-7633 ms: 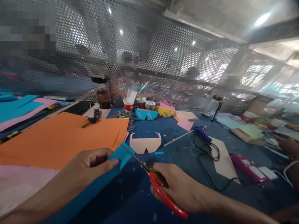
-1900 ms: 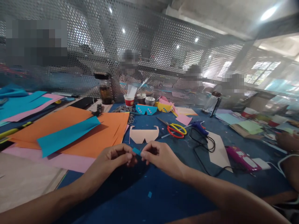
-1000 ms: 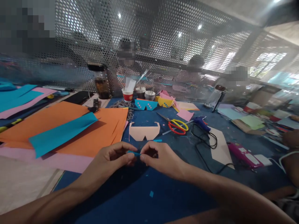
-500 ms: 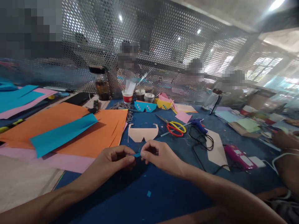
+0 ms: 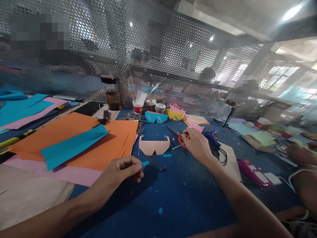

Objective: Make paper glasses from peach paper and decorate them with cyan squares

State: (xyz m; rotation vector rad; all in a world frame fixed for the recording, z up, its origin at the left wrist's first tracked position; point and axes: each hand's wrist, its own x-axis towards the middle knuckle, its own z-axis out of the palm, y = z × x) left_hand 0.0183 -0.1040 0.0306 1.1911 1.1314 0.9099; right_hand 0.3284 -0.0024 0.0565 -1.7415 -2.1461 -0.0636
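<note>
A long blue paper strip [image 5: 71, 147] lies on orange paper sheets [image 5: 116, 138]. Above the blue worktop [image 5: 188, 198], the left hand [image 5: 121, 172] has its fingers pinched on a small blue paper scrap [image 5: 145, 163]. Beyond a peach paper glasses cut-out [image 5: 154, 148], the right hand [image 5: 198, 147] rests on red-and-yellow-handled scissors [image 5: 174, 131], fingers curled; I cannot tell whether they grip.

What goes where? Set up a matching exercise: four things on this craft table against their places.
Things:
1. small blue paper scrap
2. red-and-yellow-handled scissors
3. long blue paper strip
4. peach paper glasses cut-out

Places:
A. lying on the orange paper sheets
B. flat on the blue table, beyond the left hand
C. pinched by fingers of the left hand
D. touched by the right hand

Pairs: 1-C, 2-D, 3-A, 4-B
</note>
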